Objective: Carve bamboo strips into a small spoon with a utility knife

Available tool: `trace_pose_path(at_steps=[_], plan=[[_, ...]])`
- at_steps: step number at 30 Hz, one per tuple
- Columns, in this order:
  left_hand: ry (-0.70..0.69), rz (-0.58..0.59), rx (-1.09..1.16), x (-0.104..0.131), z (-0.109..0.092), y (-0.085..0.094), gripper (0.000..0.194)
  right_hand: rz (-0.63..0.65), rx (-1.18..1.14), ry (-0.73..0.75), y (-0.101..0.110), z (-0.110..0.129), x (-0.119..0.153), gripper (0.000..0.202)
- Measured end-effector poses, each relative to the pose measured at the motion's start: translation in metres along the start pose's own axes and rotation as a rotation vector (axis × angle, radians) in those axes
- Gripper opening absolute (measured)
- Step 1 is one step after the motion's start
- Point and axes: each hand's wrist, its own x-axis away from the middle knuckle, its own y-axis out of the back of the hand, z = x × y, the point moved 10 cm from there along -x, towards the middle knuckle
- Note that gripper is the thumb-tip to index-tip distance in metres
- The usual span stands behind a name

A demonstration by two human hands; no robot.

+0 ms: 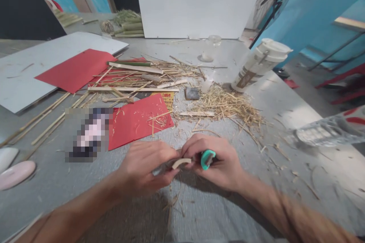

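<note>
Over the near middle of the table, both hands meet around a short, curved pale strip, which looks like split bamboo. My left hand is closed, pinching the strip's left end between thumb and fingers. On the other side, my right hand is closed around a teal-handled cutter, its end poking out between thumb and forefinger. The fingertips of that hand also touch the strip's right end. Whether the cutter's blade is out is hidden by the fingers. Just beyond the hands lies a red sheet with shavings on it.
Thin straw stalks and a heap of shavings spread behind the hands. A small dark block sits among them. At right stand a white lidded container and a lying clear bottle. A pink oval object lies left.
</note>
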Motion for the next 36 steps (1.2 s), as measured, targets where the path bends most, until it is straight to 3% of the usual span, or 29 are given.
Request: trace_pose_path(at_steps=[6, 13, 36], plan=[[-0.076, -0.002, 0.016, 0.001, -0.007, 0.007, 0.006, -0.048, 0.060, 0.065, -0.002, 0.010, 0.004, 0.009], [-0.106, -0.010, 0.010, 0.002, -0.011, 0.011, 0.012, -0.019, 0.166, 0.183, -0.005, 0.030, 0.003, 0.009], [-0.112, -0.038, 0.030, 0.005, -0.008, 0.009, 0.006, -0.024, 0.191, 0.155, -0.005, 0.023, 0.007, 0.009]])
